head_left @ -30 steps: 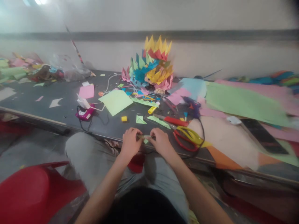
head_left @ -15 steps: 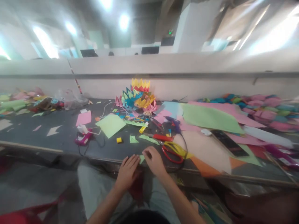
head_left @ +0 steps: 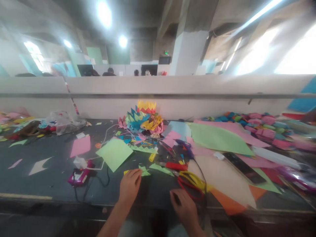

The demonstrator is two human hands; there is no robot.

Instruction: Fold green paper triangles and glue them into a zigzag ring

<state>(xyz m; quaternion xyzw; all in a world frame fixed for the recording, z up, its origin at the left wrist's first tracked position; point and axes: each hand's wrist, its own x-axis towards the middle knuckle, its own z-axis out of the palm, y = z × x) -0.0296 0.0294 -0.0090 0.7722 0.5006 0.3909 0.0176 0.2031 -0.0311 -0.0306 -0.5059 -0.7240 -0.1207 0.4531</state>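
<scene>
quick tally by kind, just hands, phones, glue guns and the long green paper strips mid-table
left hand and right hand: 2 hands
farther green strip and nearer green strip: 2 strips
black phone: 1
glue gun: 1
total: 6

A stack of paper crowns (head_left: 144, 123) stands mid-back on the worktop (head_left: 37, 192), before a low wall (head_left: 177, 110). A square sheet (head_left: 115, 154) lies nearer, slightly left — with a socket block (head_left: 80, 177) to its left and a plastic bag (head_left: 65, 123) farther back. The left hand (head_left: 130, 184) is just beside a small folded piece (head_left: 145, 171). The right hand (head_left: 184, 204) is nearer the front edge, scissors (head_left: 194, 181) just beyond it. Farther right, paper sheets (head_left: 221, 136) spread — a phone (head_left: 244, 168) on them, a heap of paper pieces (head_left: 266, 126) behind.
</scene>
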